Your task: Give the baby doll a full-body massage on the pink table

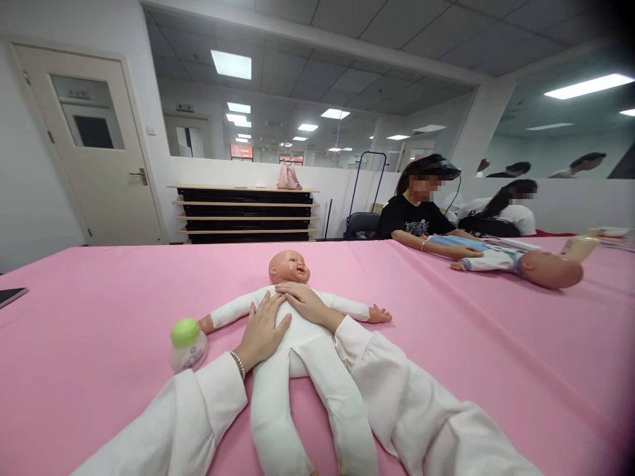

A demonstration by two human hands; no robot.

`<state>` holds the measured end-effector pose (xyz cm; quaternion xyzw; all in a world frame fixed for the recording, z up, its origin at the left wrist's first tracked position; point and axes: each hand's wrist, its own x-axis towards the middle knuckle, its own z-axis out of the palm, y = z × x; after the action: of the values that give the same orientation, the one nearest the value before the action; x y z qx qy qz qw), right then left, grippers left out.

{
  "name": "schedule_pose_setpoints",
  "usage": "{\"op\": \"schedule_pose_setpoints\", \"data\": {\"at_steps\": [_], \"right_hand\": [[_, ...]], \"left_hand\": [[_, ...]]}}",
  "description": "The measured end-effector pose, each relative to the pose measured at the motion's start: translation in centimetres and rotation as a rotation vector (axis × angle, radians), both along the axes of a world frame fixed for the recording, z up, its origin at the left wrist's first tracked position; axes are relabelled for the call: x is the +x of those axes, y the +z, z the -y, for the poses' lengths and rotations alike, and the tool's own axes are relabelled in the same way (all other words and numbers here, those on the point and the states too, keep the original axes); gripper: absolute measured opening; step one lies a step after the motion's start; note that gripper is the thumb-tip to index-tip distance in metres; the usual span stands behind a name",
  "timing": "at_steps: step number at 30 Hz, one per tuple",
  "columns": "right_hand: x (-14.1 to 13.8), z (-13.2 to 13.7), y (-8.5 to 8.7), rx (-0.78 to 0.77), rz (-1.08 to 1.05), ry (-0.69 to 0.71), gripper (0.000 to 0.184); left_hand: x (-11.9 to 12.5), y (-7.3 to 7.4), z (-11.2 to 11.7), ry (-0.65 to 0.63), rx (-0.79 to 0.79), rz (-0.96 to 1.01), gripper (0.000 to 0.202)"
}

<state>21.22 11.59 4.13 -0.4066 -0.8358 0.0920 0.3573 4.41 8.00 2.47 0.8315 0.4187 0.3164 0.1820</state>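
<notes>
A baby doll [297, 357] in a white bodysuit lies on its back on the pink tablecloth [99, 311], head away from me, arms spread. My left hand [261, 329] lies flat on its chest and belly, fingers stretched out. My right hand [303, 299] rests across the upper chest just under the doll's chin, fingers extended and together. Both my arms wear white sleeves, and a bracelet sits on my left wrist. A small bottle with a green cap [188, 344] stands beside the doll's arm, left of my left hand.
Across the table at the right, a person in a black shirt [414, 218] handles another doll [526, 264] lying on the cloth. More people sit behind. A dark flat object [10, 295] lies at the left edge. Shelves [245, 215] and a door [94, 145] stand at the back.
</notes>
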Motion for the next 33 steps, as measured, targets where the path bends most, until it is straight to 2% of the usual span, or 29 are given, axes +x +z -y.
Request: {"op": "schedule_pose_setpoints", "data": {"at_steps": [3, 9, 12, 15, 16, 18, 20, 22, 23, 25, 29, 33], "right_hand": [[0.6, 0.1, 0.0, -0.004, 0.171, -0.049, 0.042], [2.9, 1.5, -0.2, -0.142, 0.332, -0.151, 0.051], [4.7, 3.1, -0.8, -0.243, 0.318, -0.324, 0.056], [5.3, 4.6, -1.4, -0.285, 0.313, -0.602, 0.06], [5.0, 4.9, -1.4, -0.288, 0.298, -0.693, 0.061], [4.2, 5.2, -1.5, -0.285, 0.26, -0.805, 0.059], [3.4, 5.3, -1.6, -0.287, 0.257, -0.821, 0.053], [3.3, 5.6, -1.7, -0.288, 0.305, -0.84, 0.05], [3.6, 6.0, -1.9, -0.284, 0.342, -0.867, 0.049], [4.8, 7.2, -2.2, -0.253, 0.407, -0.953, 0.05], [7.6, 10.6, -2.4, -0.238, 0.397, -1.102, 0.053], [8.2, 12.5, -1.9, -0.273, 0.17, -1.035, 0.057]], "left_hand": [[-0.4, 0.1, -0.6, 0.005, -0.059, -0.092, 0.052], [-2.4, -0.8, -2.5, 0.243, 0.011, -0.222, 0.053], [-3.4, -1.5, -3.2, 0.453, 0.109, -0.286, 0.051], [-3.4, -1.6, -3.1, 0.655, 0.201, -0.254, 0.052], [-3.1, -1.5, -3.0, 0.669, 0.239, -0.236, 0.052], [-2.6, -1.2, -2.8, 0.59, 0.301, -0.23, 0.053], [-2.3, -1.0, -2.7, 0.433, 0.27, -0.276, 0.052], [-2.5, -1.0, -2.6, 0.34, 0.174, -0.341, 0.051], [-2.8, -1.1, -2.5, 0.34, 0.129, -0.363, 0.051], [-3.6, -1.4, -2.2, 0.418, 0.082, -0.375, 0.05], [-5.0, -1.9, -1.1, 0.578, 0.099, -0.32, 0.05], [-5.6, -1.9, 0.7, 0.506, 0.083, -0.159, 0.051]]}}
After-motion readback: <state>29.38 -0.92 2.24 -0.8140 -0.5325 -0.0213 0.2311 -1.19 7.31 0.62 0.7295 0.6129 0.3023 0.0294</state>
